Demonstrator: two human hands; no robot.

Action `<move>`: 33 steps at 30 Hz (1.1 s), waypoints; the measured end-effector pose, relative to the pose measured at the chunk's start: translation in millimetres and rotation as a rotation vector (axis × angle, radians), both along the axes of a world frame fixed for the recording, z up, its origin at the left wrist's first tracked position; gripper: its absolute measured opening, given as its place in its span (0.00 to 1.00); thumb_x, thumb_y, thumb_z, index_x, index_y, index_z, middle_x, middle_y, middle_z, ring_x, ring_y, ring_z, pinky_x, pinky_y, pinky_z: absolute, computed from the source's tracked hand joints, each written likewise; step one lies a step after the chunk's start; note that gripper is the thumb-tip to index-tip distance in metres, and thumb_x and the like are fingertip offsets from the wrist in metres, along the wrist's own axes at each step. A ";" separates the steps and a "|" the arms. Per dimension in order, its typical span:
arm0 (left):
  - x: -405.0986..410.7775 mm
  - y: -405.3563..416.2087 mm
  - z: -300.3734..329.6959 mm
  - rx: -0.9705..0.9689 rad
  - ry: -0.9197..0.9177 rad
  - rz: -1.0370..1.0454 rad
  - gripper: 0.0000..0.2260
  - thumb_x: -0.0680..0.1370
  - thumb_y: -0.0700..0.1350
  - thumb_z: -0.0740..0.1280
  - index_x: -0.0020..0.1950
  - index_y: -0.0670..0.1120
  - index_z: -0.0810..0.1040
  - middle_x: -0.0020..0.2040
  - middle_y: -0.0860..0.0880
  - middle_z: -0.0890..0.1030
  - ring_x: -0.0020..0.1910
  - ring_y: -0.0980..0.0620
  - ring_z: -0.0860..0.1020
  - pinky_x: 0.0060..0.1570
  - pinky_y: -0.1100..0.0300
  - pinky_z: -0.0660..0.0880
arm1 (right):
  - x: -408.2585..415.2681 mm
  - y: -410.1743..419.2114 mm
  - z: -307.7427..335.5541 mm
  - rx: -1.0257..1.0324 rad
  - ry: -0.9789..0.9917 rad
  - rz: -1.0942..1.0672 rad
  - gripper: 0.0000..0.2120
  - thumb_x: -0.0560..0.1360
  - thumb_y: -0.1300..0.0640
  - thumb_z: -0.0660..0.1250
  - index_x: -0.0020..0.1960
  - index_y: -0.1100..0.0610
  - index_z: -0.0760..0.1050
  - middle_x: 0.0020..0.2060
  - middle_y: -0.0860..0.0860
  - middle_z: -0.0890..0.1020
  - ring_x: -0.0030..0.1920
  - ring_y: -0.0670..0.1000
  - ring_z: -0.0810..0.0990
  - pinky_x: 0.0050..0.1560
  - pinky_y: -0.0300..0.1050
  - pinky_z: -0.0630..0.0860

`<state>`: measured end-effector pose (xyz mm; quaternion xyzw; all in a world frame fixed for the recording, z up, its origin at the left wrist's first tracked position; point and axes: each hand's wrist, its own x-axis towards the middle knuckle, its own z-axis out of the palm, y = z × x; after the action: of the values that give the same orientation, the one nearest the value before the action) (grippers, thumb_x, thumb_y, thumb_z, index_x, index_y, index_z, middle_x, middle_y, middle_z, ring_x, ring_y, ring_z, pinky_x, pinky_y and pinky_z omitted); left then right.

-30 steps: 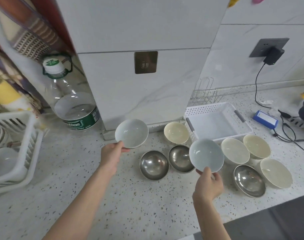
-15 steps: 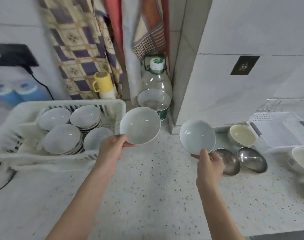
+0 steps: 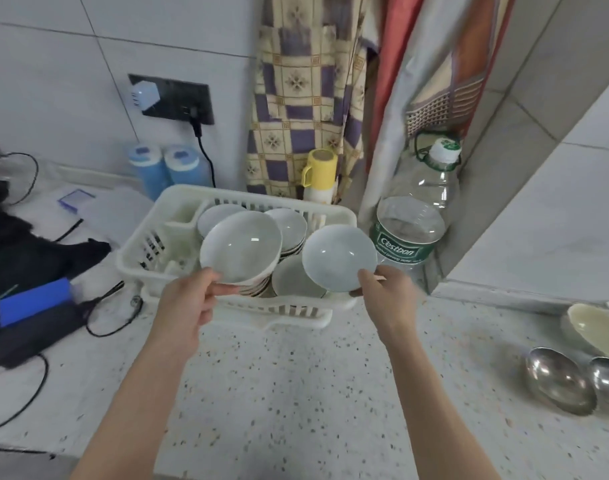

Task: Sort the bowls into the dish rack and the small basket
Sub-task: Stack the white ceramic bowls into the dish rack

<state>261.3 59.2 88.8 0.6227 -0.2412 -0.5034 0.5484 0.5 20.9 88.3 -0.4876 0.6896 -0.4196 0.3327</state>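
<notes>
Left hand (image 3: 188, 303) pinches the rim of a white bowl (image 3: 240, 247), fingers clamped on it, held tilted over the dish rack (image 3: 147, 244) at frame centre. Right hand (image 3: 387, 294) grips a pale blue bowl (image 3: 337, 256) by its rim above the rack's right end. Rack already holds stacked bowls (image 3: 289, 225); steel bowls (image 3: 557, 384) and a cream bowl (image 3: 594, 329) sit on the desk (image 3: 296, 393), lower right.

Home kitchen, speckled countertop (image 3: 296, 393), dish rack (image 3: 247, 202), tiled wall (image 3: 88, 46)

Bright, even light; soft motion blur (edges bowed outward).
</notes>
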 end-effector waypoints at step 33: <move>9.4 -29.9 -16.4 0.070 -0.014 -0.035 0.05 0.76 0.41 0.67 0.49 0.40 0.80 0.40 0.41 0.87 0.26 0.56 0.59 0.19 0.68 0.58 | 41.0 -62.7 -30.7 0.301 0.567 0.360 0.12 0.76 0.64 0.59 0.57 0.64 0.75 0.46 0.59 0.83 0.45 0.58 0.83 0.39 0.46 0.77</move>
<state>270.7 29.4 72.5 0.6408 -0.2381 -0.5166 0.5155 41.5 -41.8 57.6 -0.6436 0.7116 -0.0966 0.2648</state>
